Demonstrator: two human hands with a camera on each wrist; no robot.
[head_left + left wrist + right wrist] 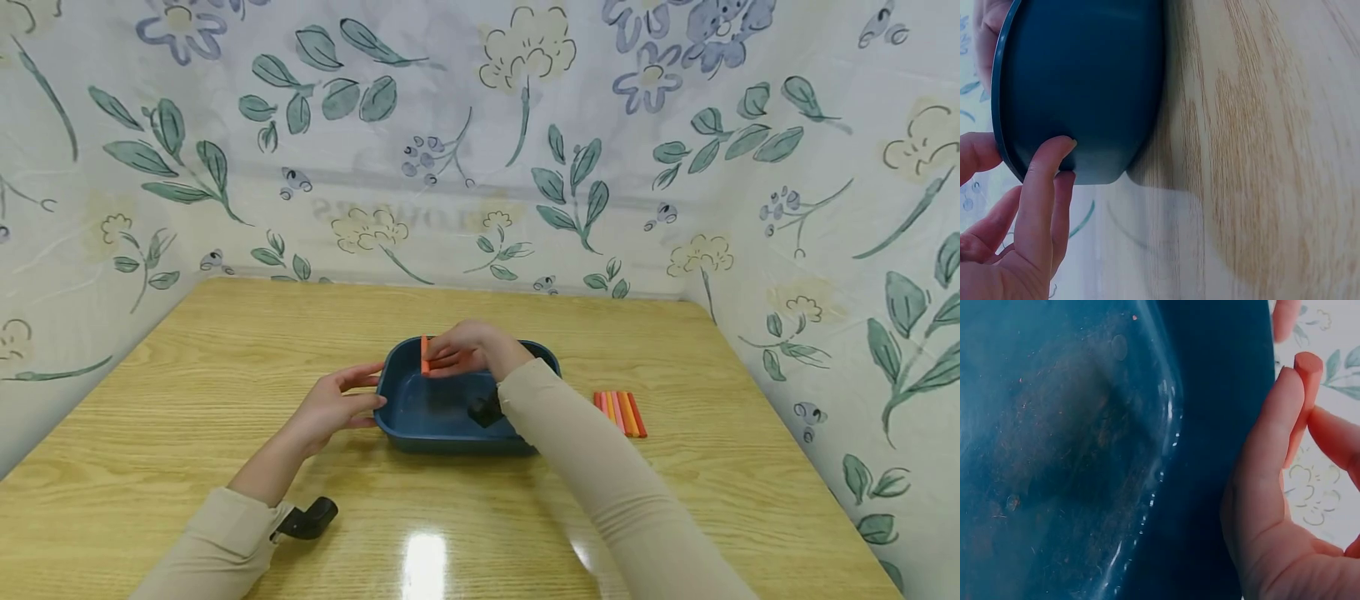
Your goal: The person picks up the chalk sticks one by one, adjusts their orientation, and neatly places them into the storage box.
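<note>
Dark blue, the bin (461, 437) stands left of a row of coloured sticks (621, 414) and meets the spread fingers of the left hand (327, 407) at its left end, while farther back the right hand (471, 345) pinches an orange stick (425, 357) over the bin's far-left part, where a slackened fingertip hold could drop it askew.

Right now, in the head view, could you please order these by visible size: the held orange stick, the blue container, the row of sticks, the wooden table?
Largest to smallest:
1. Wooden table
2. Blue container
3. Row of sticks
4. Held orange stick
</note>
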